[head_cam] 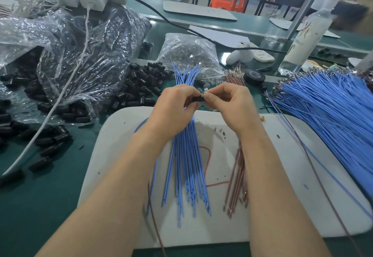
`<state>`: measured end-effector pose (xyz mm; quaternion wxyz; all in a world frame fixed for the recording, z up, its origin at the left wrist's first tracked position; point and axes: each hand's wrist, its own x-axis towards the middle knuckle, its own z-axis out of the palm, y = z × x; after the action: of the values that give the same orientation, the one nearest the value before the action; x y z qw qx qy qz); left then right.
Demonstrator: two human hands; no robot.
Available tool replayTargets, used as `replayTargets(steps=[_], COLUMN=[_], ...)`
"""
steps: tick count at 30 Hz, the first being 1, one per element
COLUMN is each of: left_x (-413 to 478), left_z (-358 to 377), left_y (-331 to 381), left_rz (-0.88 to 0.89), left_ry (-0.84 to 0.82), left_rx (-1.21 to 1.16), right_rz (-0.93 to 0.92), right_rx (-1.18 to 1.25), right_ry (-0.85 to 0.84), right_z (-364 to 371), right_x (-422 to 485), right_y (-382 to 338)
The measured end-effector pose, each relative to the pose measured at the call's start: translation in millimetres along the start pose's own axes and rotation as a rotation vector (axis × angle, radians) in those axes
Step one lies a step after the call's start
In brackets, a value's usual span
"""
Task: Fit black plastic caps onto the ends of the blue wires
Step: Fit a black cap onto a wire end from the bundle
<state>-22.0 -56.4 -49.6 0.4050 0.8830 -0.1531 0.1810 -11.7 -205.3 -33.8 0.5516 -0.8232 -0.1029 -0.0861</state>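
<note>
The left hand (174,106) and right hand (232,103) meet above the far edge of a white board (286,176) lying on the green desk (50,186). The left grip is clenched on a black cap (198,99), pinched between thumb and fingertips, so only a short dark stretch of it shows. The right grip pinches a wire end (202,95) right at the cap's mouth. Just a glint of metal is visible there, and the curled fingers hide the wire's colour and how far in it sits.

A bundle of blue wires (187,168) runs along the board under the left hand and fans out beyond it. Whether the palm holds the bundle or it merely passes beneath cannot be told. Beside it on the board lie brown wires (238,176), partly covered by the right forearm.

To the right a much larger sheaf of blue wires (333,111) is cut off by the frame edge. Loose black caps (141,87) are heaped to the left, more of them blurred inside a crumpled clear bag (80,54). A smaller bag (189,54) holds small pieces too indistinct to name. A tape roll (254,76) and a plastic bottle (302,40) stand farther back.
</note>
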Motion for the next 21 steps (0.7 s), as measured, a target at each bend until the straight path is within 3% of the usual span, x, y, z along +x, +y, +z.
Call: replayTargets(steps=[6, 15, 17, 21], left_x=[0.4, -0.6, 1.6, 19.6], left_z=[1.2, -4.5, -11.3, -35.8], left_y=[-0.8, 0.7, 6.6, 39.3], left_rz=[-0.071, -0.093, -0.112, -0.093], left_ry=[0.026, 0.028, 0.049, 0.186], left_rx=[-0.028, -0.006, -0.041, -0.184], right_rz=[0.233, 0.290, 0.323, 0.366], right_rx=[0.385, 0.448, 0.564, 0.772], right_ry=[0.078, 0.022, -0.038, -0.315], right_z=[9.9, 18.3, 21.1, 17.9], right_x=[1.2, 0.2, -1.9, -6.5], right_y=[4.1, 1.4, -5.6, -30.2])
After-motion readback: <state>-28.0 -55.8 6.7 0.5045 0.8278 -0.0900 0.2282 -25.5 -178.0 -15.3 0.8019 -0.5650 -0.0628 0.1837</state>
